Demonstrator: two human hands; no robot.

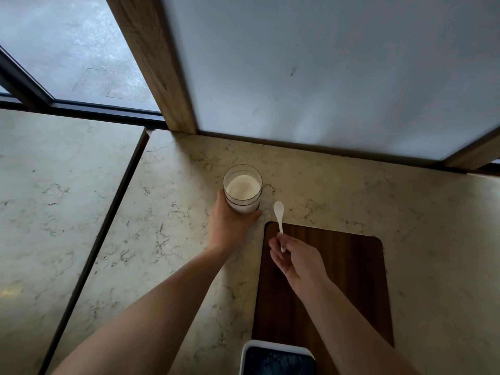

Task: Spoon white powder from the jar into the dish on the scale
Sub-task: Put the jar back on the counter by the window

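Note:
An open glass jar of white powder stands on the marble counter, and my left hand wraps around its lower part from the near side. My right hand pinches the handle end of a small white spoon. The spoon's bowl points away from me, empty, just right of the jar and outside it. At the bottom edge a white-rimmed scale with a dark top shows only in part. No dish is in view.
A dark wooden board lies under my right hand and the scale. A frosted panel in a wooden frame rises behind the jar. A dark seam splits the marble counter on the left.

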